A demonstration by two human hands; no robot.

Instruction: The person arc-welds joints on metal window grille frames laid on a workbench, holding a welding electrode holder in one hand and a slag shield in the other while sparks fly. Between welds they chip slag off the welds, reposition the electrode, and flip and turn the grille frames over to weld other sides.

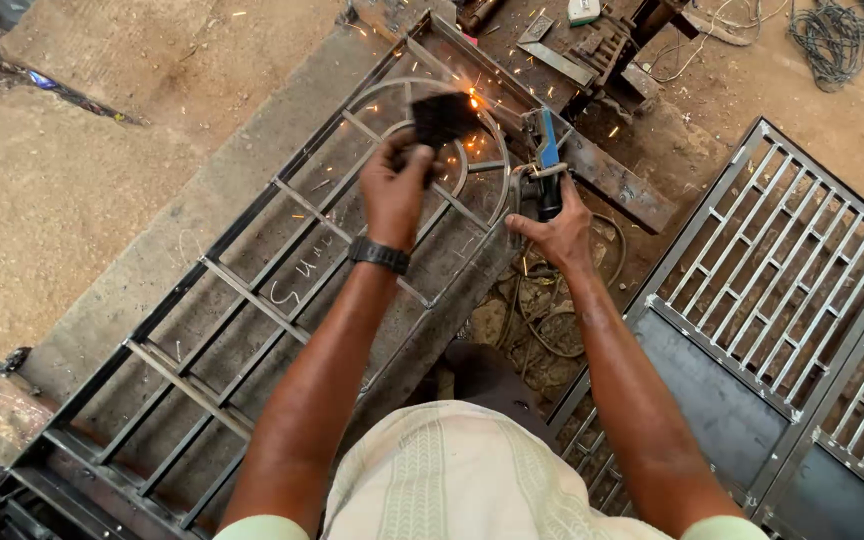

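Note:
My left hand (392, 190) is closed on the handle of a dark welding shield (442, 117), held up over the metal window frame (242, 290). My right hand (557, 230) grips a blue-handled electrode holder (547, 160), whose tip points at the frame's curved bars. An orange spark (472, 100) glows just beyond the shield, with small sparks scattered around it. I wear a black wristwatch (379, 255) on the left wrist. The frame lies flat on a long concrete slab (152, 270).
A finished metal grille panel (782, 300) lies on the ground at right. Scrap bars and a flat steel strip (622, 185) sit behind the frame. Coiled wire (837, 40) lies top right, looped cable (552, 320) beneath my right arm. Sandy ground spreads left.

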